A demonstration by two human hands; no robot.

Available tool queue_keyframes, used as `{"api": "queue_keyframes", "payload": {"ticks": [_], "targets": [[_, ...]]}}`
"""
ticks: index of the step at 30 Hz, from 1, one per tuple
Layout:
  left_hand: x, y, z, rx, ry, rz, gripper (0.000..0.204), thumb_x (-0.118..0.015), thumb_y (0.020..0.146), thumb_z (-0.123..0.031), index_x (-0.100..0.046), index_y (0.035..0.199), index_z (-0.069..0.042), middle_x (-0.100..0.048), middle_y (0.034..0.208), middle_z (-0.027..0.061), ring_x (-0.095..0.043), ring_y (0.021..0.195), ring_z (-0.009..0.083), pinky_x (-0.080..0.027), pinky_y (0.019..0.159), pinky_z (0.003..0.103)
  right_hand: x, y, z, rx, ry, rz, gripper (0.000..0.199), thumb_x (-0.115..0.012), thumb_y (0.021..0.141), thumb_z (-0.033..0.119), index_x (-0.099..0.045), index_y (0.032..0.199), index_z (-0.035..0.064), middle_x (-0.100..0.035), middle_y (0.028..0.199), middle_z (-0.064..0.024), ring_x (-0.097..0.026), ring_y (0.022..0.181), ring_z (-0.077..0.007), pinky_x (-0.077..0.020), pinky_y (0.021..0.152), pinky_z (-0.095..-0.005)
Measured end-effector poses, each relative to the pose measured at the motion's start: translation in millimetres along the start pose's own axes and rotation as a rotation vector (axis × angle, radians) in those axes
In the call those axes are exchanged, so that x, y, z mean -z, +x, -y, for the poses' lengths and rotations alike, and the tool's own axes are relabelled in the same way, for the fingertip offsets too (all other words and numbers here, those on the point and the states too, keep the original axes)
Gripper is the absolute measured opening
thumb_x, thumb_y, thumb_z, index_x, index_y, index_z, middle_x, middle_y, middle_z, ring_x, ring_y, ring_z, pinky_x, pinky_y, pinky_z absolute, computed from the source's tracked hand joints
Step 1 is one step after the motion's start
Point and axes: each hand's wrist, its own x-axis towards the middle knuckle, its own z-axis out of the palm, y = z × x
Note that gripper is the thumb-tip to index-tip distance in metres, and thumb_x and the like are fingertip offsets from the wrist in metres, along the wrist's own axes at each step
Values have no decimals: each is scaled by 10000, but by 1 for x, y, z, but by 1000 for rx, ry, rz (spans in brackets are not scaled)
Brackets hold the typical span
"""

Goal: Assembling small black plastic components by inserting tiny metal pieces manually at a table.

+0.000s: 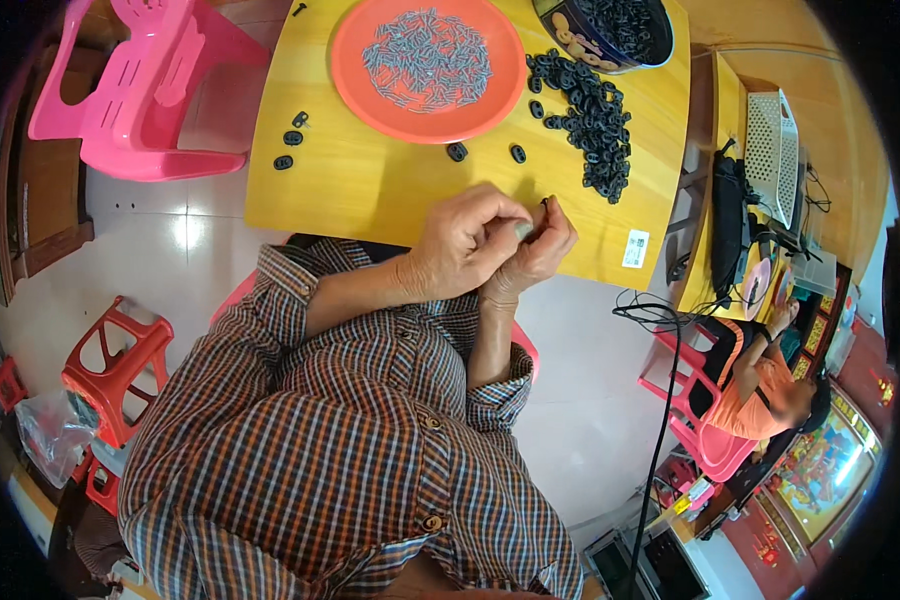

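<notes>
Yellow table (315, 205), two hands close together above its near edge

The left hand (462, 240) and the right hand (532, 256) of the person meet before the checked shirt. Right thumb and fingers are pinching a small black piece (545, 202), of which only a bit is visible above the fingertips. Left fingers are bent and come near to the right ones; whether they grasp something is hidden, so I cannot tell.

Farther on the table there is a round orange-red plate (430, 126), which bears many thin silver-grey metal pieces (428, 62). To the right of this plate lies a heap of black oval pieces with holes (598, 135), and just beyond the heap stands a round patterned container (577, 42), also with black pieces inside. Two single black ovals (457, 152) (518, 154) lie between the plate and the hands.
</notes>
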Motion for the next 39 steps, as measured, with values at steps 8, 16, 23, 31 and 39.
{"api": "queue_keyframes", "payload": {"ticks": [8, 16, 23, 31, 39], "targets": [[8, 7, -3, 694, -659, 67, 218, -497, 947, -178, -603, 846, -17, -513, 605, -24, -444, 512, 23, -329, 451, 177, 2, 13, 12, 43, -36, 164, 383, -609, 771, -51, -489, 1134, -36, -488, 1025, -197, -552, 885, -331, -503, 691, -382], [20, 12, 18, 719, -406, 49, 146, -570, 905, -134, -610, 860, -1, -576, 709, 0, -495, 548, 27, -401, 474, 175, -29, 53, 10, -413, 590, -6, 162, -513, 921, 50, -514, 1061, -30, -558, 910, -95, -575, 725, -136, -487, 631, -240], [21, 12, 38, 269, 113, 104, 64, -644, 811, -30, -612, 847, 11, -551, 704, 48, -550, 574, 113, -440, 506, 262, 7, 36, -18, -573, 764, -198, 159, -536, 925, 70, -535, 1062, -11, -596, 882, -66, -554, 684, -88, -457, 590, -194], [13, 4, 30, 86, 358, 313, 121, -685, 728, -22, -615, 827, -32, -540, 795, 82, -586, 684, 238, -487, 588, 337, 17, 25, -11, -614, 777, -141, 146, -554, 915, 51, -540, 1041, -22, -595, 893, -75, -557, 662, -92, -467, 560, -202], [3, 4, 25, 46, 571, 366, 144, -696, 735, -103, -611, 825, -30, -523, 809, 78, -599, 726, 241, -497, 616, 348, 23, 20, -13, -613, 817, -22, 188, -571, 905, 39, -556, 1072, -45, -631, 912, -98, -604, 677, -110, -478, 554, -201]]}}
